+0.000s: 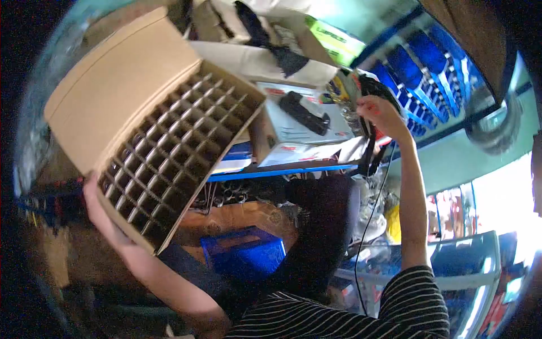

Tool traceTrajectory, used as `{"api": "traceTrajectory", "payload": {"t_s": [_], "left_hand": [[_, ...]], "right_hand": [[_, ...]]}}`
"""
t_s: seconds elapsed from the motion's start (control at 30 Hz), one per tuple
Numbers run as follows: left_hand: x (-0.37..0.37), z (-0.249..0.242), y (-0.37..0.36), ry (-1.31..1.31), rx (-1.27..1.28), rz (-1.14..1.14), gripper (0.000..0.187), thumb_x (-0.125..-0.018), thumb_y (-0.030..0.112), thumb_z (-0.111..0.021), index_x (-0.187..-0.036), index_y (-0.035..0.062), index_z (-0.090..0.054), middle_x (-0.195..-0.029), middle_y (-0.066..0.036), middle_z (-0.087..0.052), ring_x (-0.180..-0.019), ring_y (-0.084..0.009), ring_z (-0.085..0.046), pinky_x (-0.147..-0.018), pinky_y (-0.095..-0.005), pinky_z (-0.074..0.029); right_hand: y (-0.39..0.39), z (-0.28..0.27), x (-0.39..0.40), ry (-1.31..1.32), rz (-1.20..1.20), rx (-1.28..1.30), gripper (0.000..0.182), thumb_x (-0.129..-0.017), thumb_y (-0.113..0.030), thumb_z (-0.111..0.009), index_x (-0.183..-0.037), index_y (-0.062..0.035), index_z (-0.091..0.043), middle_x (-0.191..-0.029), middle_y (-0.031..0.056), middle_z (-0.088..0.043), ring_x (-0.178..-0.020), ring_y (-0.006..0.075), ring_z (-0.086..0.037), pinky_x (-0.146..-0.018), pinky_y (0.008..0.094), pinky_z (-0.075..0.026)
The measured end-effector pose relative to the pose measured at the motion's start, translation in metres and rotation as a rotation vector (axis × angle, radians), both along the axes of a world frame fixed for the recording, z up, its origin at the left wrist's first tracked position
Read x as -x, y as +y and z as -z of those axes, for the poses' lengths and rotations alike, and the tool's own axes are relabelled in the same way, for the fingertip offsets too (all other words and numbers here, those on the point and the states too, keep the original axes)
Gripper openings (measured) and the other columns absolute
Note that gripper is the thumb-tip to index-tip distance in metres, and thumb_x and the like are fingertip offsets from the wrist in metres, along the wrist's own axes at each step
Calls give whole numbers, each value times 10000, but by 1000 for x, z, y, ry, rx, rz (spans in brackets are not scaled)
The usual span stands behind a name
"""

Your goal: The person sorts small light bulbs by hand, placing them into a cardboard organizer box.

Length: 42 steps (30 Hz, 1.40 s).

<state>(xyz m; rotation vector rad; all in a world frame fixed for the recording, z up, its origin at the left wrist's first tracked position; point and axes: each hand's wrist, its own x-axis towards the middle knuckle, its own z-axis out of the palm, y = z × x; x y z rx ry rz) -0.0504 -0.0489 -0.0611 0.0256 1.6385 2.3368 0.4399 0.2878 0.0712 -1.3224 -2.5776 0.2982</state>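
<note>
My left hand point(97, 204) is closed on the lower left edge of a cardboard box point(132, 231), which is tilted with its flap lid point(118, 79) swung up. Inside, a grid of cardboard dividers point(175, 147) makes many small cells; a few at the left seem to hold small dark items, too dim to name. My right hand point(384, 116) is raised at the right end of a shelf, beside clear plastic packaging point(345, 93) and a black bundle point(377, 87). Its fingers are curled together; whatever may be between them is too blurred to make out.
On the blue-edged shelf point(282, 170) lies a white printed box point(302, 144) with a black object point(305, 113) on top. A blue bin point(243, 248) is below. Blue racks point(423, 73) hang at upper right, and a glass counter point(468, 265) stands at right.
</note>
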Motion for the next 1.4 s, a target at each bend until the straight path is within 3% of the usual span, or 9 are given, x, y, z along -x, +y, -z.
{"api": "traceTrajectory", "payload": {"t_s": [0.13,0.4,0.6,0.8,0.9,1.0,1.1,1.3,1.4], "left_hand": [[-9,-17,-2,-229,-205,162,462,-894,370,-657,-1205,30,-619,-1176,-108,-640,-1064,-222,-616,-942,-352,-466],[-7,-18,-2,-163,-185,183,419,-927,364,-623,-1177,29,-597,-1097,-97,-656,-943,-209,-650,-836,-349,-518],[-6,-17,-6,-175,-166,235,432,-927,367,-618,-1196,31,-591,-1117,-107,-653,-973,-222,-653,-851,-358,-520],[-7,-17,-5,-205,-228,269,453,-918,381,-617,-1203,29,-588,-1125,-117,-653,-971,-239,-656,-843,-376,-527],[-12,-21,-5,-204,-208,248,459,-917,383,-616,-1204,25,-589,-1121,-119,-654,-964,-244,-657,-835,-381,-529],[-18,-27,-3,-198,-228,259,465,-914,379,-625,-1210,21,-593,-1104,-119,-660,-963,-242,-658,-838,-380,-529],[-16,-24,-3,-205,-233,239,463,-914,379,-628,-1207,22,-597,-1104,-120,-662,-966,-238,-659,-842,-379,-531],[-17,-23,-3,-220,-261,244,404,-917,358,-635,-1176,49,-613,-1083,-93,-672,-941,-228,-663,-837,-378,-534],[-18,-24,-2,-234,-263,223,379,-915,347,-643,-1164,62,-622,-1060,-82,-677,-921,-229,-666,-826,-375,-536]], "right_hand": [[-7,29,-20,13,48,158,570,-866,-378,-775,-1319,-72,-615,-1184,97,-608,-953,193,-594,-873,333,-494],[-10,39,-6,-145,-27,73,629,-814,-382,-802,-1297,-28,-607,-1255,227,-585,-1229,372,-562,-1067,423,-433],[-12,49,-2,-127,-85,-25,516,-837,-284,-762,-1243,-18,-590,-1234,243,-580,-1214,382,-564,-1047,435,-442],[-8,55,0,-106,-51,43,477,-874,-176,-738,-1297,-61,-548,-1258,190,-557,-1245,320,-556,-1058,386,-448],[-4,65,-1,-56,-155,-97,431,-851,-215,-728,-1218,-27,-602,-1160,234,-595,-1128,383,-611,-976,427,-483],[0,64,-4,-30,-173,-103,400,-842,-187,-734,-1186,-18,-621,-1166,227,-601,-1110,371,-622,-962,424,-492],[-5,57,-1,-81,-94,-65,412,-859,-166,-772,-1213,-44,-599,-1193,142,-603,-1027,243,-634,-927,350,-514],[-15,36,2,146,70,111,398,-858,-215,-803,-1154,-23,-619,-967,47,-657,-863,123,-629,-830,290,-518],[-4,33,-9,214,97,98,384,-840,-290,-813,-1068,-24,-656,-904,58,-665,-844,153,-626,-812,307,-512]]}}
